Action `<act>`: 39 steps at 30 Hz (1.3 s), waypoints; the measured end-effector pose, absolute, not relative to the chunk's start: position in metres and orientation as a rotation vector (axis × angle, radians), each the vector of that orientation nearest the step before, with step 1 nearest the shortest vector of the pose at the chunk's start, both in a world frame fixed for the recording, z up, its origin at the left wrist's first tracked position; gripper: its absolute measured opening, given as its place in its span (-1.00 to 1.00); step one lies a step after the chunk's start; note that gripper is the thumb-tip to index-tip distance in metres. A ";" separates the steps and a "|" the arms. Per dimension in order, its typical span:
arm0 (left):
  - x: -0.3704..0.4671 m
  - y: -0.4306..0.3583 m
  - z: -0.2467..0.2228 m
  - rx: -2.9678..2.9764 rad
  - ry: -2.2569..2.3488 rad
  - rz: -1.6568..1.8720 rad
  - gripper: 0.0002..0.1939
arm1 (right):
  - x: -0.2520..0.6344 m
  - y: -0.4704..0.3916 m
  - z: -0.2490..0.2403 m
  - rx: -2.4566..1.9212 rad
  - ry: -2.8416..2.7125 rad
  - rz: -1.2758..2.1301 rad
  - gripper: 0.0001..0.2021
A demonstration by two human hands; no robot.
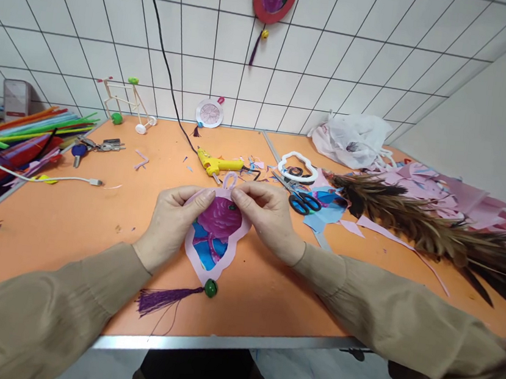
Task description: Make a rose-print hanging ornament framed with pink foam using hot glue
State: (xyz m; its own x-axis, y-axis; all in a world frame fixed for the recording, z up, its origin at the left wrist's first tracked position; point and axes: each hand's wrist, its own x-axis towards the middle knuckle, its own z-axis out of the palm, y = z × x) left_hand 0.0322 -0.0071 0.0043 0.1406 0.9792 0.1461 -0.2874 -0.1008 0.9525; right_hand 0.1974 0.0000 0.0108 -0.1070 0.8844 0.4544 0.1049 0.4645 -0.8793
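Between my two hands is a pink-framed hanging ornament (220,217) with purple and blue floral fabric in its middle. My left hand (174,217) pinches its upper left edge, thumb on top. At the upper right edge, my right hand (272,218) pinches it close to the pink hanging loop (230,180). A green bell (211,288) hangs from the lower tip, and a purple tassel (169,301) lies to the left on the orange table. The undersides of my fingers are hidden.
Behind my hands lie a yellow glue gun (219,163) with a black cord and black-handled scissors (302,202). Feather dusters (433,227) and pink scraps cover the right. Coloured pipe cleaners (24,137), keys (96,147) and a white cable (51,178) are on the left.
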 end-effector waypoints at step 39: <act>0.026 0.016 -0.008 0.956 0.913 1.273 -0.62 | 0.197 0.025 -0.023 -1.052 -1.423 1.111 -0.69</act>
